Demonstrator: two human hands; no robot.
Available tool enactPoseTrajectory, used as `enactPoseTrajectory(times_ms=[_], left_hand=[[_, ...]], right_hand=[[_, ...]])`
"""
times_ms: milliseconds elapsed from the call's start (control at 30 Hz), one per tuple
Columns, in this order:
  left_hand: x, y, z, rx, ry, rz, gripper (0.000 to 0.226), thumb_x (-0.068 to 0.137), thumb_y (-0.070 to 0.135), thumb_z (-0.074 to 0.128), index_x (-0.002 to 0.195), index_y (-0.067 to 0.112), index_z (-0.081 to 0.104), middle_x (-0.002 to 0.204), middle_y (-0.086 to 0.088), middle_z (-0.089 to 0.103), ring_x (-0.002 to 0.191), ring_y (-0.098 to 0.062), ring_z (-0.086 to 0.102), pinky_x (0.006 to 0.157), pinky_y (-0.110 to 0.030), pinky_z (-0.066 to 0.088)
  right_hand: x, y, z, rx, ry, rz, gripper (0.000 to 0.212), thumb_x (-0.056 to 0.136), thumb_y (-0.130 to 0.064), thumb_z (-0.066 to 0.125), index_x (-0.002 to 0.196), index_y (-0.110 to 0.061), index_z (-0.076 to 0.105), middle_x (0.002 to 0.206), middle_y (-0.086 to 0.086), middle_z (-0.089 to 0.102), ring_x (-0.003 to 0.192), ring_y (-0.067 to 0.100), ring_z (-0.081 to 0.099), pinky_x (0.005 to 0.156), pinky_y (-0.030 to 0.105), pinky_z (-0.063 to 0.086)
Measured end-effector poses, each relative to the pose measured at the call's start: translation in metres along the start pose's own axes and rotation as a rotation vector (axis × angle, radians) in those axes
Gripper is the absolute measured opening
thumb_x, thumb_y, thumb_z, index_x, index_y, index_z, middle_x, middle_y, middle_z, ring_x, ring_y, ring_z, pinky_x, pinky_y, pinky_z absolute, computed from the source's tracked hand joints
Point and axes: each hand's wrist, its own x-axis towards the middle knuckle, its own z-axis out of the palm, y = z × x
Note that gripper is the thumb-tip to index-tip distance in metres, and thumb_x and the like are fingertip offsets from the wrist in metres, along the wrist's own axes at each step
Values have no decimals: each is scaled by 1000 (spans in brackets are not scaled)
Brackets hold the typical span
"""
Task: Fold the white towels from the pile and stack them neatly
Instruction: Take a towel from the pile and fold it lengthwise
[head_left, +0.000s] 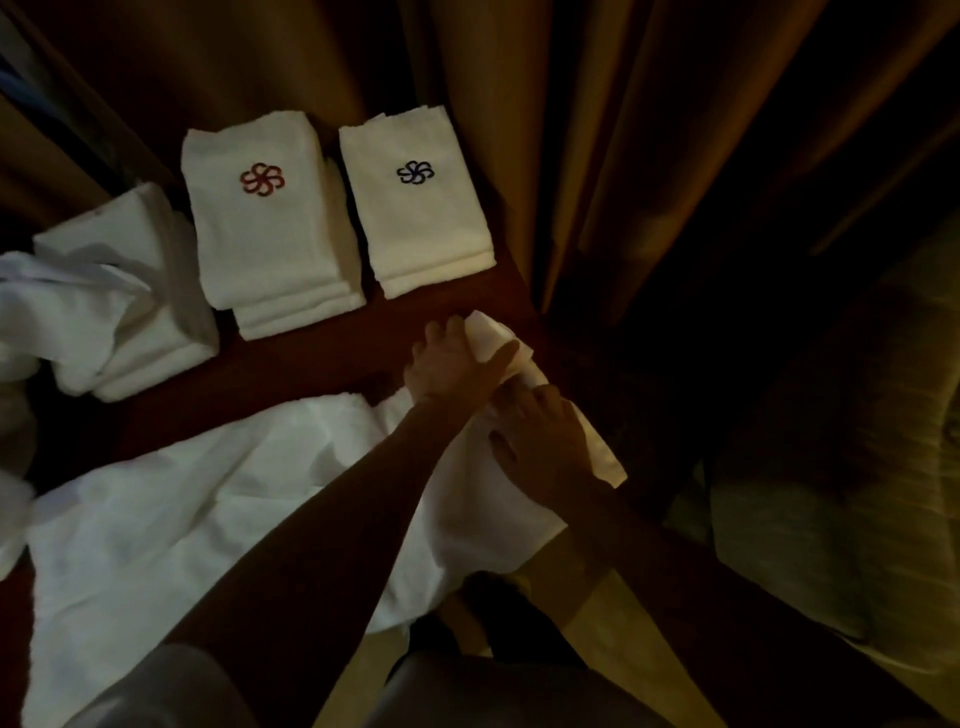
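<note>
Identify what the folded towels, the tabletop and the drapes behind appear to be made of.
Folded towels: probably cotton terry, with a soft matte nap and embroidered emblems. Tabletop: looks like dark reddish wood or veneer, faintly glossy; dim light leaves this open. Drapes: woven fabric hanging in deep folds.

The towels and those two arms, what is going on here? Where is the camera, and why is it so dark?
The camera sits on a person's head and looks down, so you see their own arms. The room is dim. The left hand grips the end of a white towel spread on a dark table. The right hand rests on that towel too. Behind lie folded stacks: one with a red flower mark, one with a blue mark, and another stack on the left with loose towels draped over it. A brown curtain hangs behind.
</note>
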Motion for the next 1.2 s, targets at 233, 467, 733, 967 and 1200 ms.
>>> enactPoseTrajectory(times_ms=[233,467,733,967,1200], left_hand=[[47,-3,3,-350,-123,-95,27,97,32,59,113,12,67,116,-7,66,111,-26,60,94,-35,48],[52,-15,-4,-622,-56,176,15,99,22,57,110,14,52,92,4,54,80,-2,50,72,-23,41],[59,-5,0,-761,-143,232,34,98,19,60,132,13,56,108,4,63,100,0,59,92,-18,47],[63,-17,-11,-1018,-309,-132,31,105,34,43,98,19,69,97,5,69,83,-3,64,73,-16,49],[60,-22,-16,-807,-323,61,40,97,20,60,137,21,54,130,6,53,105,-2,54,85,-12,49]], right_hand=[[-9,21,-1,96,50,-58,44,91,-41,43,129,-25,57,136,5,54,112,27,47,90,42,48],[-1,24,-3,196,59,-49,43,91,-39,39,125,-28,63,147,2,48,113,31,48,84,39,51],[39,7,-41,1155,99,669,49,94,-23,66,138,-11,49,120,-8,51,114,9,50,91,18,40],[64,3,-36,1137,93,788,28,86,-25,75,106,-10,61,107,7,62,107,26,59,91,39,50],[54,5,-41,888,126,676,23,96,-19,59,110,-1,57,101,10,56,96,26,55,78,31,42]])
